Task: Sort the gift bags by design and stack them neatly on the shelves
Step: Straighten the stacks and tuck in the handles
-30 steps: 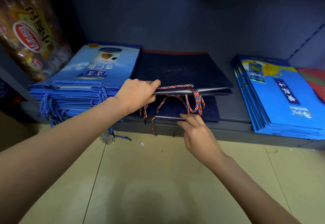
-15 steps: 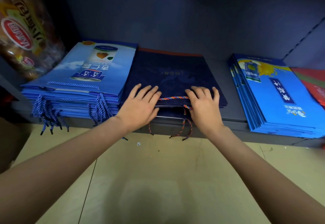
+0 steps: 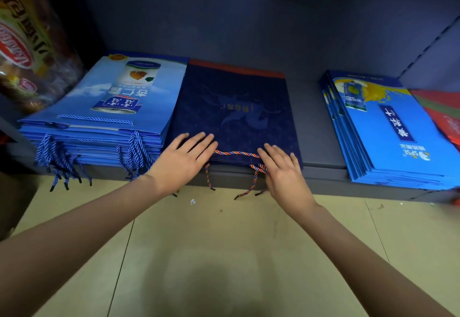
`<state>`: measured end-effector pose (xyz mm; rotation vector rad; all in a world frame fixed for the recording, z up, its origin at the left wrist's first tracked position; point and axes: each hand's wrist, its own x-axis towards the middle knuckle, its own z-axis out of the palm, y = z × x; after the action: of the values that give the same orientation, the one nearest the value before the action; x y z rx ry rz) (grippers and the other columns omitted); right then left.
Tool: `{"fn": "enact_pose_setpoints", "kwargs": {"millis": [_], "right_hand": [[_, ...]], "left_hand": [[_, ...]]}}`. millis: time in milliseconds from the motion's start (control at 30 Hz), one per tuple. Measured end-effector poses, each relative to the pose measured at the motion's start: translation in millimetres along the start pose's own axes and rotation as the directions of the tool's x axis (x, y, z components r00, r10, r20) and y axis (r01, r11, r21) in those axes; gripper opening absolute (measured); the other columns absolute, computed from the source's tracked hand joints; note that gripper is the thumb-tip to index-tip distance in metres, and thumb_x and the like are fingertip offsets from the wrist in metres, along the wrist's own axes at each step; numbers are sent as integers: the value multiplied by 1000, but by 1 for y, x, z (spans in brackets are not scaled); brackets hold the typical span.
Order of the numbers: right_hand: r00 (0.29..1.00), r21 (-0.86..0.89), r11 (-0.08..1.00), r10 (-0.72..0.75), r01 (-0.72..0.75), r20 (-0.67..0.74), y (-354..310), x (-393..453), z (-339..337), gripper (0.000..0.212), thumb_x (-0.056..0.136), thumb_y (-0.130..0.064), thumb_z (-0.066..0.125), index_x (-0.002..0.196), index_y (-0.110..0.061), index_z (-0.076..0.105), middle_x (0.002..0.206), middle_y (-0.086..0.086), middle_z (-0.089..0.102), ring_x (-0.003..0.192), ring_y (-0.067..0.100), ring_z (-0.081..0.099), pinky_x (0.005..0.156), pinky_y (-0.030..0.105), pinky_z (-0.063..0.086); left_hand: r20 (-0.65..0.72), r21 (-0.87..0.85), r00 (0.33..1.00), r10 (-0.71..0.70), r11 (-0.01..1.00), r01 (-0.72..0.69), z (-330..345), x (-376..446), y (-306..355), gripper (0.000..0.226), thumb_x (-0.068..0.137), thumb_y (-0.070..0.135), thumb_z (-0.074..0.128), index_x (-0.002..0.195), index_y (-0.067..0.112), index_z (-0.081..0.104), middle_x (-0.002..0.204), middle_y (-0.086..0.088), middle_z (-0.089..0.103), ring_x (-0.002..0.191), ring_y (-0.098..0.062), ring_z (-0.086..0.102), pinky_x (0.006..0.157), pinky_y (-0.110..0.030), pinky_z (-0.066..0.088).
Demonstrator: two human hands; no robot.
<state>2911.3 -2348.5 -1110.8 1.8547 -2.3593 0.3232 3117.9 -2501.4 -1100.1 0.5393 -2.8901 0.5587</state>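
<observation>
A small stack of dark navy gift bags (image 3: 234, 107) with an orange far edge lies flat in the middle of the low grey shelf (image 3: 321, 172). Its striped rope handle (image 3: 235, 153) runs along the near edge between my hands, and more handle ends hang over the shelf front. My left hand (image 3: 184, 159) rests flat with straight fingers on the stack's near left corner. My right hand (image 3: 283, 167) lies flat on the near right corner. Neither hand holds anything.
A tall stack of light blue bags (image 3: 104, 107) with a can print sits directly left of the navy stack. A bright blue stack (image 3: 388, 132) lies to the right, red bags (image 3: 445, 115) beyond it. A snack packet (image 3: 27, 42) hangs at far left. Beige floor tiles (image 3: 224, 254) lie below.
One second ago my left hand lifted the upper navy bags while my right touched the lower one. The bags are now laid down together, both hands flat on top, slid slightly further onto the shelf.
</observation>
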Motion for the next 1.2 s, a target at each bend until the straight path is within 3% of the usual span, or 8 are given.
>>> {"fn": "enact_pose_setpoints", "kwargs": {"millis": [100,300,467,600,800,967,1100,1200], "right_hand": [[999,42,998,49,-50,22,10,0,-6,59,75,6,63,132,-2,49,139,17,47,128,36,45,104,54,32],[965,285,947,199,-146,-169,1,-37,-31,22,85,-15,50,87,-6,69,88,7,70,77,27,63,74,24,42],[765,658,551,642,-514,61,-21,-42,-21,22,82,-19,69,101,-8,62,92,2,65,79,18,59,71,22,41],[603,846,37,717,-532,348,-48,-16,-10,18,80,-12,71,91,-10,57,78,4,66,65,10,61,57,6,42],[558,839,-188,670,-511,490,-35,-13,-26,22,88,-3,55,68,-12,59,47,-8,47,36,-1,37,43,12,27],[716,810,74,519,-582,467,-17,-26,-48,14,88,-10,61,74,-14,64,41,-14,49,40,0,38,43,11,29],[810,207,863,316,-462,494,-10,-46,-28,29,95,-22,47,69,-17,60,75,8,65,72,11,63,62,24,41],[820,47,901,369,-431,438,-4,-55,-23,28,94,-26,48,114,-12,62,117,11,61,109,27,56,84,27,41]], "left_hand": [[41,-39,999,-29,999,31,-1,-10,-7,89,43,-13,77,128,-1,53,129,-20,56,116,-33,57,89,-48,49],[-45,-269,997,65,960,-75,-4,-33,17,55,73,18,59,126,10,47,129,-11,56,118,-28,47,98,-45,43],[-163,-293,986,-27,956,-22,-23,-13,19,39,81,25,48,119,16,49,119,-6,60,107,-21,49,91,-36,34],[71,-224,997,-6,974,22,-27,32,32,68,60,43,80,118,14,60,118,-8,61,109,-28,57,88,-40,47],[239,-246,970,-41,964,101,-28,58,19,55,95,49,38,145,29,25,150,6,25,134,-21,25,107,-42,25],[271,-307,962,-19,946,105,-31,59,11,53,96,49,34,145,32,24,149,7,25,133,-20,24,105,-42,29],[297,-270,955,-16,958,100,-31,59,16,53,96,49,34,145,32,22,149,5,22,134,-21,22,106,-42,28],[314,-288,949,-35,949,130,-29,57,20,55,95,50,38,144,32,23,149,6,22,135,-20,21,108,-43,23]]}}
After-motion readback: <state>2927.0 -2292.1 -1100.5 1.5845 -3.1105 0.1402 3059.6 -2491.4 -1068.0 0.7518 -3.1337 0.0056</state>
